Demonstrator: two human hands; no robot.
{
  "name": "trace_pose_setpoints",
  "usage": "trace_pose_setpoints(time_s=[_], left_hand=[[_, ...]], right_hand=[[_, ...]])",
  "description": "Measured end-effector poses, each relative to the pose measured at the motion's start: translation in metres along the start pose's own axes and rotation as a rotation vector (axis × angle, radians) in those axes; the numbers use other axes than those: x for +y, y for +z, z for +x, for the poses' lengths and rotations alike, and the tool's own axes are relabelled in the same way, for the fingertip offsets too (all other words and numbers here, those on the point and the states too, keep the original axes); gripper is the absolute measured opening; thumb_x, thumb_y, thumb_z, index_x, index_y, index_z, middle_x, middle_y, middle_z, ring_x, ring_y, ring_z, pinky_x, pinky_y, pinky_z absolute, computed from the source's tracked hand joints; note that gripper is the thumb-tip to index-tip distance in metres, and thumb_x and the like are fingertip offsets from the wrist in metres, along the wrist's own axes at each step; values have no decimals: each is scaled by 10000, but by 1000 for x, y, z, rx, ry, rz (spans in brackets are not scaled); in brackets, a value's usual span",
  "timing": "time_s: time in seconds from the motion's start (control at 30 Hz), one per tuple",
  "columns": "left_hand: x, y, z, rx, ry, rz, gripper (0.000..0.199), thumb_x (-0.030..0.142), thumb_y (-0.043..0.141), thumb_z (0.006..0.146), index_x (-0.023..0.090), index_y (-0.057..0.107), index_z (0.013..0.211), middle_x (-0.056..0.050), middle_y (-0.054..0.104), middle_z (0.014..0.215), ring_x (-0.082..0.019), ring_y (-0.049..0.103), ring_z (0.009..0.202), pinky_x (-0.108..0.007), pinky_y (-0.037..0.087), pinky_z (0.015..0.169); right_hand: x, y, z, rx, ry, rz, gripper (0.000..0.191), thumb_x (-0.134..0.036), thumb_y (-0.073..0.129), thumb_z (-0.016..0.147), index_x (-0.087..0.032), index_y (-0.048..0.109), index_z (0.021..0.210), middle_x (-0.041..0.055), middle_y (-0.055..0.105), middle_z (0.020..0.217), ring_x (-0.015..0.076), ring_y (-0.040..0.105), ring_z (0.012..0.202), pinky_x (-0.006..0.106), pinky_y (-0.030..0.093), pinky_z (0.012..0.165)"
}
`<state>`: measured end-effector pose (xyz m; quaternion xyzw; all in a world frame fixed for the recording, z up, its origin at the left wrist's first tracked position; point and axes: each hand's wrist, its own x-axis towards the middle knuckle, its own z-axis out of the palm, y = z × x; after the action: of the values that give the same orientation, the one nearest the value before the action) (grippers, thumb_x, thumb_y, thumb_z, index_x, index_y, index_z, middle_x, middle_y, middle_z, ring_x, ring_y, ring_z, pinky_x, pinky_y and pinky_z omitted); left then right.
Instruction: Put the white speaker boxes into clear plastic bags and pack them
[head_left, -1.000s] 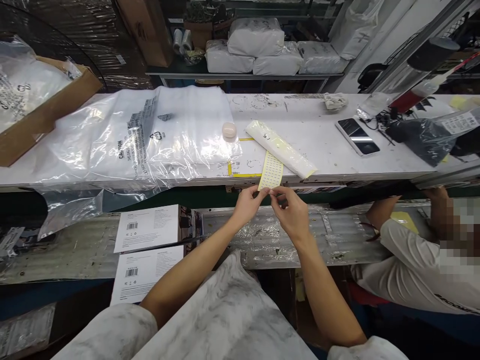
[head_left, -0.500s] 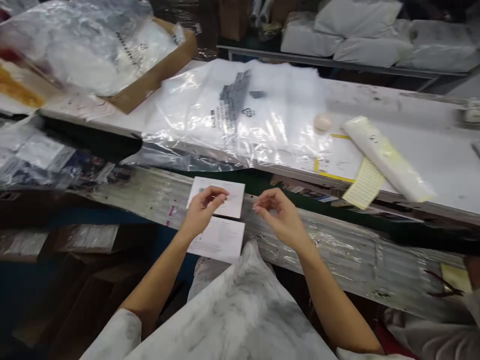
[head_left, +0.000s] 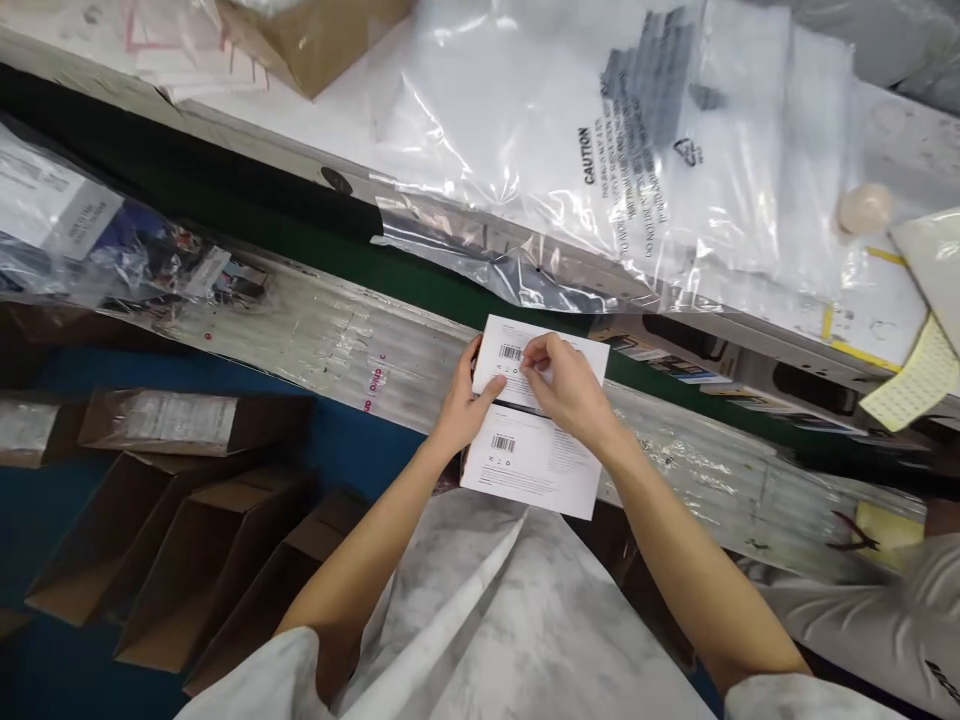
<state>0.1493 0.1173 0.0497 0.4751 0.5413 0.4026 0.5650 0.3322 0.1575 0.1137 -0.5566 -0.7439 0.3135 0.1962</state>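
Two white printed boxes lie one behind the other in front of me, each with a barcode on its upper face. My left hand grips the left edge of the farther box, thumb on top and fingers along its side. Over that box's face, just right of the barcode, my right hand is closed in a pinch. Whatever its fingertips hold is too small to make out. The nearer box, close to my body, is touched by neither set of fingertips.
Clear plastic bags with printed warnings cover the bench beyond. A yellow label sheet hangs at its right edge. Bagged goods lie left on the ledge. Brown cartons stand below. Red-handled pliers and someone's sleeve are right.
My view has tilted down and leftward. My left hand has come onto the farther box's left edge. My right hand has moved from beside the boxes to over the farther one.
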Motion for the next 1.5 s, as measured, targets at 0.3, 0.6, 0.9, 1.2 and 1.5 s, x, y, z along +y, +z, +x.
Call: trace_pose_setpoints(time_s=[0.3,0.6,0.9,1.2,1.5], left_hand=[[-11,-2,3,-13,108,10,717,529,638,1005,330,327,1620,-118,362,1699,-324,317,1595,-556,283,1304],[-8,-1,1,-3,93,24,700,531,622,1011,322,329,1611,-113,373,1690,-324,347,1575,-535,305,1295],[-5,-17,-4,-98,21,-18,790,571,632,994,343,275,1661,-87,285,1755,-331,309,1610,-526,308,1310],[-16,-40,-74,-276,-171,-18,1041,540,752,924,349,96,1709,-99,127,1804,-352,183,1654,-572,250,1333],[-33,-32,-77,-272,-185,-150,980,511,741,940,313,156,1702,-127,189,1788,-332,266,1634,-541,304,1321]], right_hand=[[-6,3,-9,33,-20,-144,96,-197,541,963,-248,494,1029,81,697,1035,276,649,943,440,477,852],[-7,-1,1,62,48,-140,330,-212,644,881,-241,506,1179,117,637,1248,269,614,974,447,513,872],[-19,-14,-74,134,274,284,105,-346,645,988,-247,646,956,39,673,932,219,627,884,399,525,840],[-40,24,-122,-153,122,-49,138,-236,482,1067,-214,618,1080,100,600,1058,286,548,1008,479,463,906],[-36,28,-122,-132,82,-199,130,-225,486,1059,-211,612,1035,114,633,1042,306,532,991,474,445,858]])
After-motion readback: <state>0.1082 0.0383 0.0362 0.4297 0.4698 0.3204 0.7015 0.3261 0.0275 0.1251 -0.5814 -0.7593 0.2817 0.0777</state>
